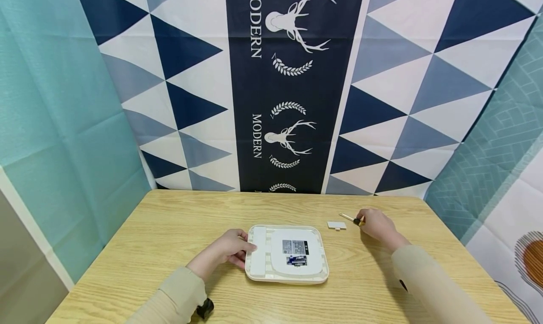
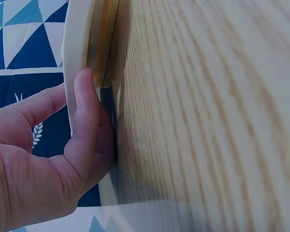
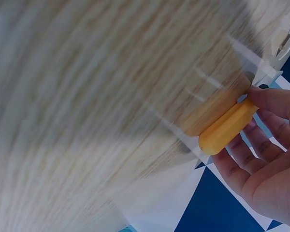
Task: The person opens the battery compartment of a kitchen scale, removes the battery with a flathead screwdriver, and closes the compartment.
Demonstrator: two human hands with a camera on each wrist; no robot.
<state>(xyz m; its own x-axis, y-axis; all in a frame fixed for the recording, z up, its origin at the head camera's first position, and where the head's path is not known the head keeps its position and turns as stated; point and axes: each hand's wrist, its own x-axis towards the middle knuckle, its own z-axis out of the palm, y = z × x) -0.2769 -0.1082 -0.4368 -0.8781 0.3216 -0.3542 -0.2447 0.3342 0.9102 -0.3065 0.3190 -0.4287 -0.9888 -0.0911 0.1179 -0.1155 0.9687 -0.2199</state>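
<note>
A white, rounded rectangular device [image 1: 297, 278] lies with its labelled underside up on the table. Blue batteries [image 1: 297, 261] show in its uncovered battery compartment. My left hand [image 1: 232, 246] grips the device's left edge, thumb on top and fingers at the side and below; the left wrist view shows this edge tilted up beside the wood. Off to the right, my right hand [image 1: 375, 226] pinches a screwdriver [image 3: 227, 129] by its yellow and black handle, close over the table. Its metal shaft points away to the left. Just left of its tip lies a small white battery cover [image 1: 336, 225].
The wooden table [image 1: 186, 225] ends at a patterned cloth backdrop [image 1: 292, 93]. Teal curtains [image 1: 68, 107] hang at the left side, and another patterned cloth [image 1: 500, 140] hangs on the right. A black wrist device [image 1: 205, 309] sits at the left sleeve.
</note>
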